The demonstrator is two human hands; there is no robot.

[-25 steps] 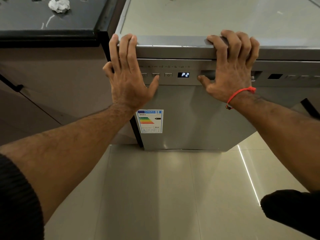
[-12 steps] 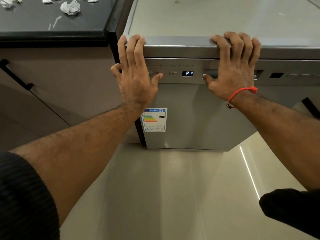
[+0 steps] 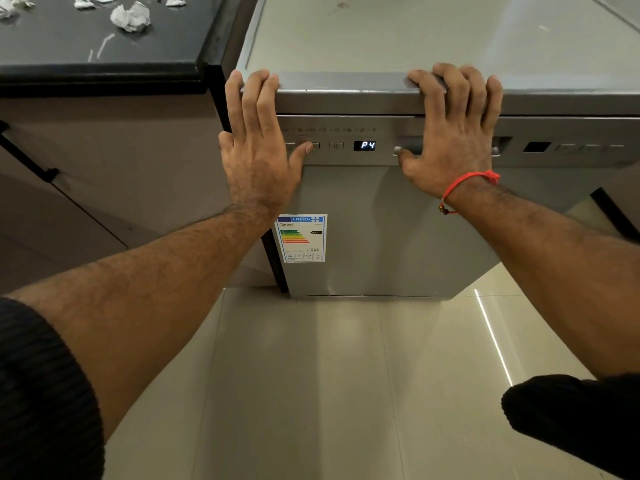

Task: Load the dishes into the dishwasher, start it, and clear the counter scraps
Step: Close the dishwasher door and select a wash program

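Observation:
A silver dishwasher stands in front of me with its door closed. Its small display reads P4. My left hand lies flat against the left end of the control panel, fingers straight up over the top edge, thumb tip pressing a button. My right hand rests over the top front edge, fingers bent over the rim, thumb at the recessed door handle. Crumpled white paper scraps lie on the black counter at the upper left.
The dishwasher's flat grey top stretches away behind my hands. An energy label is stuck on the door's left side. Brown cabinet fronts with a black handle sit under the counter. Glossy beige floor tiles lie below.
The display went from P2 to P3 to P4 while my left thumb stayed on the button. The view shifted slightly, bringing more scraps into sight. My right hand kept its place.

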